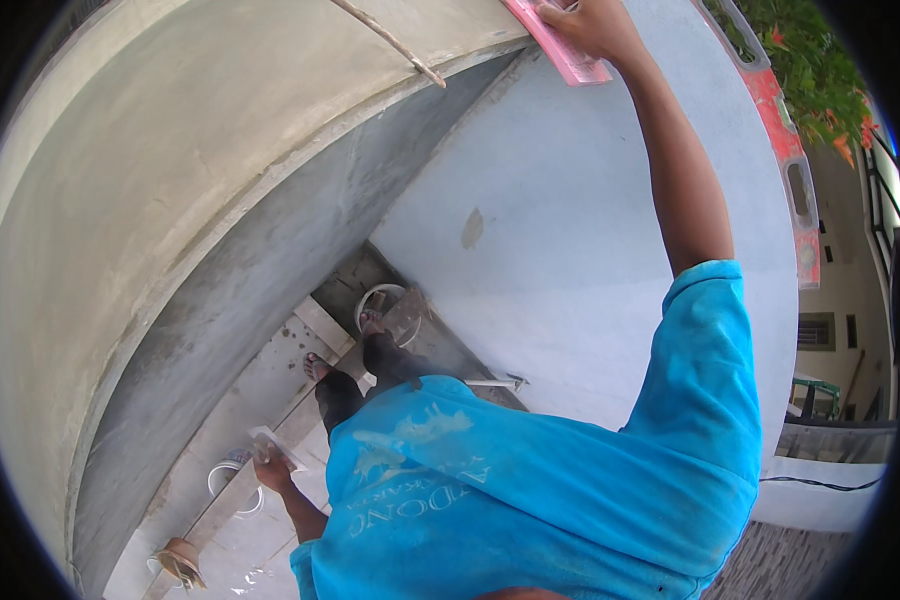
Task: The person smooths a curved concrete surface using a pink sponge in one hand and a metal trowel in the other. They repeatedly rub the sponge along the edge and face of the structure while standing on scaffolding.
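My right hand (592, 22) is raised high against the grey plastered wall (590, 200) and grips a pink flat float (562, 45) pressed on the wall's surface. My left hand (270, 467) hangs low by my side and holds a small pale flat tool (275, 445). I wear a bright blue shirt (530, 480) and stand on wooden planks (280, 400) with bare feet in sandals.
A long red level (785, 150) leans on the wall's right edge. A white bucket (385, 300) stands by my feet, another white bucket (232, 480) lower left, a trowel (495, 381) lies on the planks. A curved concrete wall (170, 200) rises left.
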### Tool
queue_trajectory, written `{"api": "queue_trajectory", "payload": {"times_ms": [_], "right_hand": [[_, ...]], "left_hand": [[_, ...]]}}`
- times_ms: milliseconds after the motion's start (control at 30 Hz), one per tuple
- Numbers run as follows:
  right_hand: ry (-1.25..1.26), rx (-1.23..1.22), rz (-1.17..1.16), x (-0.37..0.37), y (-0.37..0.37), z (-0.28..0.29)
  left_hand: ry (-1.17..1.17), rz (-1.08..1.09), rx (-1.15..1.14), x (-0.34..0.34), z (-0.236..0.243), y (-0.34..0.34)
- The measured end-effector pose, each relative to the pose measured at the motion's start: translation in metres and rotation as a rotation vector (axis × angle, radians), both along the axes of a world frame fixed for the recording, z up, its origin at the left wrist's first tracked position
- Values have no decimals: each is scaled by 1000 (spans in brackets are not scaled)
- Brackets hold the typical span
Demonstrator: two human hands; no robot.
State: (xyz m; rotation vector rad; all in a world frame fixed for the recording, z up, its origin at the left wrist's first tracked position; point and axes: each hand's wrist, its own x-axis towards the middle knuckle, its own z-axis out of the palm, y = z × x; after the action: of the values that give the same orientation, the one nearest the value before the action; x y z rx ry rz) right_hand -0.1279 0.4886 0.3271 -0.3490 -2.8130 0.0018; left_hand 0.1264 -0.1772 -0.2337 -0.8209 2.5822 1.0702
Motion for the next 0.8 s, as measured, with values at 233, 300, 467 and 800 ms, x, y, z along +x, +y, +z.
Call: {"api": "queue_trajectory", "payload": {"times_ms": [233, 300, 467, 800], "right_hand": [[33, -31, 205, 7, -17, 3], [57, -8, 97, 2, -12, 0], [56, -4, 148, -5, -4, -3], [134, 20, 310, -6, -25, -8]], "left_hand": [[-51, 85, 87, 1, -9, -7], [2, 39, -9, 7, -18, -9], [220, -105, -121, 21, -39, -14], [128, -17, 23, 18, -7, 2]]}}
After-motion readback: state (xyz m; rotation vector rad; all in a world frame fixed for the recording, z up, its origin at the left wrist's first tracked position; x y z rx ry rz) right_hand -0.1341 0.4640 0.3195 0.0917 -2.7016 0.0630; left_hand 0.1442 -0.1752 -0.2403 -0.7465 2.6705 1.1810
